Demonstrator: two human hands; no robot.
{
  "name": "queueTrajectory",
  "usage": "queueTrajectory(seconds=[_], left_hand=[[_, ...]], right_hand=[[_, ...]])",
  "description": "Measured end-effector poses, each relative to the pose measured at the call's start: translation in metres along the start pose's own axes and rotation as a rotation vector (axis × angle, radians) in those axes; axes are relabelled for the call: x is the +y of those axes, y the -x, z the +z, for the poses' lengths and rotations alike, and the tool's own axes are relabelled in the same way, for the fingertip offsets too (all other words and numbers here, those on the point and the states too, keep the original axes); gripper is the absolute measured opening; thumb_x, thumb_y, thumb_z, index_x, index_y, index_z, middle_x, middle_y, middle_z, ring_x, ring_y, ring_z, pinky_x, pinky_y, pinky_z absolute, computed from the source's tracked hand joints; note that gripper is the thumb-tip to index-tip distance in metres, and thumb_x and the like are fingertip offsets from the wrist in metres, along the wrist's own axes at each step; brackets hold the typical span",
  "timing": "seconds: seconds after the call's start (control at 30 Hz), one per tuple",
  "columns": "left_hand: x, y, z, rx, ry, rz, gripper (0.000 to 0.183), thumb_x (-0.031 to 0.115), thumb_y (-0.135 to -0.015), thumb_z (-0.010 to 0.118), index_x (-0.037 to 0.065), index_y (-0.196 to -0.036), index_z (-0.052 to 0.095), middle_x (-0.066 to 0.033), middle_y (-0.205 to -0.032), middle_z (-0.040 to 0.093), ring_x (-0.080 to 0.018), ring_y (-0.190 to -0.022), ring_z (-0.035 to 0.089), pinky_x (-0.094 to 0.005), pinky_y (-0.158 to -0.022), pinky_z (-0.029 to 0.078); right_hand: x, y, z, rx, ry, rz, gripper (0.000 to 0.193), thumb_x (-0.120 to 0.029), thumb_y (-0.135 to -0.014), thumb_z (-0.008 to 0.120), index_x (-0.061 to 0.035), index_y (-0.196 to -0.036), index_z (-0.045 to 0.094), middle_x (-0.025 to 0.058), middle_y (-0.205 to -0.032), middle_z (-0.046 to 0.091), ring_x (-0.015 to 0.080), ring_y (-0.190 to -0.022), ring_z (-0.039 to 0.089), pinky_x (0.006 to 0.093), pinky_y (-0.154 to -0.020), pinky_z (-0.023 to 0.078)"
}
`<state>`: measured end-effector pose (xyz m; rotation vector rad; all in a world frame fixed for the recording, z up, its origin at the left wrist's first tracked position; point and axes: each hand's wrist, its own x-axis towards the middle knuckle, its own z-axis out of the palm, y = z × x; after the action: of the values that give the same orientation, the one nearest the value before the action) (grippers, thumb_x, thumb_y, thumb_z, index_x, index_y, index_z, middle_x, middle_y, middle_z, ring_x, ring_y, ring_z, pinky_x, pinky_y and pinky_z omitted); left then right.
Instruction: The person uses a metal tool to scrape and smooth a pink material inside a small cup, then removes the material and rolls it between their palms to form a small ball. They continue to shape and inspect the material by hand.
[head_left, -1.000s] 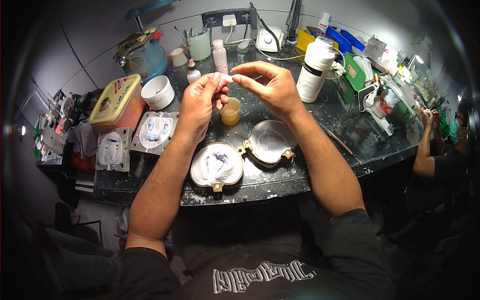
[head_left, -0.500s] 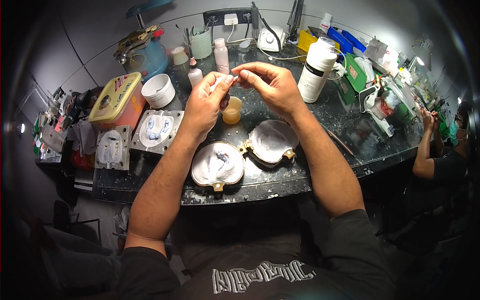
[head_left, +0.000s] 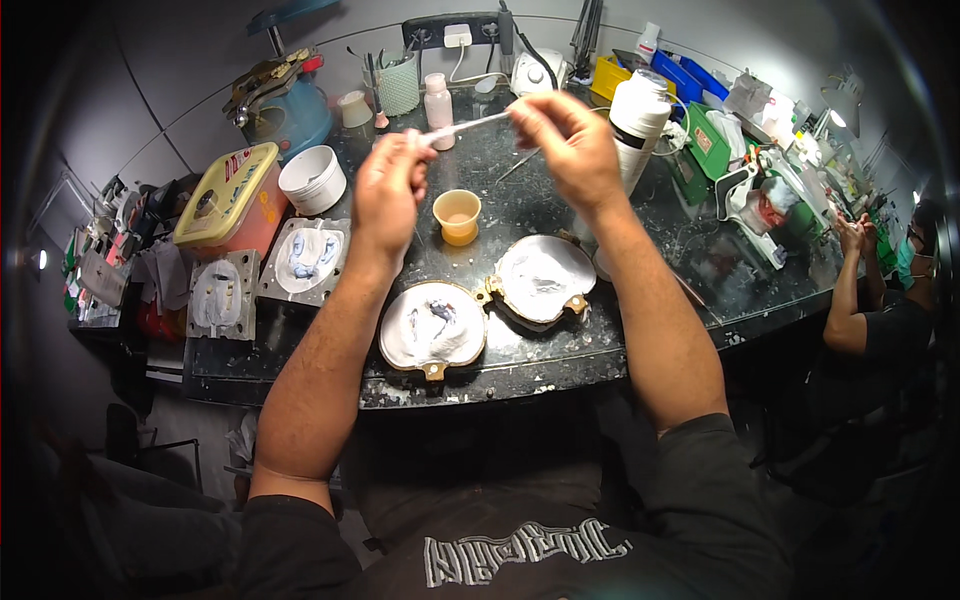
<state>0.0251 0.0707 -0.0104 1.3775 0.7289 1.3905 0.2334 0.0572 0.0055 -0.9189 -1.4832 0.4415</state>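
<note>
A thin pale strip (head_left: 470, 126) runs tautly between my two hands above the table; its material is not clear. My left hand (head_left: 385, 190) pinches its thicker left end, slightly blurred. The fingers of my right hand (head_left: 568, 145) are closed on the other end, higher up. Below them stands a small translucent yellowish cup (head_left: 458, 217) with liquid in it. Nearer me lie two round dental flasks filled with white plaster, the left flask (head_left: 432, 325) with dark marks in its middle and the right flask (head_left: 545, 278) beside it.
At left are plaster-filled metal flasks (head_left: 305, 258), a white tub (head_left: 313, 180) and a yellow-lidded box (head_left: 228, 200). Behind stand a pink bottle (head_left: 438, 105) and a tool cup (head_left: 398, 85). A large white bottle (head_left: 640, 110) is behind my right hand. Another person (head_left: 890, 290) sits far right.
My hands have moved apart, the left down and leftward, the right up and rightward. The pale strip now shows stretched between them. The small cup is in fuller view.
</note>
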Motion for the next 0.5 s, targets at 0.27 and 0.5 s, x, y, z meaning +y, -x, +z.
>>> queueTrajectory(seconds=[0.27, 0.5], left_hand=[[0.017, -0.009, -0.012, 0.226, 0.202, -0.063, 0.029, 0.035, -0.095, 0.056, 0.009, -0.083, 0.053, 0.005, -0.06, 0.038, -0.0066, -0.05, 0.038, -0.0219, -0.048, 0.029], [0.003, -0.007, -0.013, 0.0, 0.316, -0.144, 0.021, 0.027, -0.094, 0.053, 0.006, -0.09, 0.055, 0.0039, -0.065, 0.04, -0.0081, -0.057, 0.041, -0.0234, -0.055, 0.032]], right_hand=[[0.01, -0.008, -0.019, 0.171, -0.173, -0.072, 0.015, -0.01, -0.098, 0.058, 0.0002, -0.104, 0.067, 0.0042, -0.089, 0.067, 0.0095, -0.081, 0.063, 0.0232, -0.074, 0.055], [0.024, 0.006, -0.005, -0.049, 0.138, 0.115, 0.01, -0.012, -0.087, 0.072, -0.0038, -0.093, 0.072, 0.0031, -0.082, 0.072, 0.009, -0.076, 0.066, 0.0247, -0.07, 0.053]])
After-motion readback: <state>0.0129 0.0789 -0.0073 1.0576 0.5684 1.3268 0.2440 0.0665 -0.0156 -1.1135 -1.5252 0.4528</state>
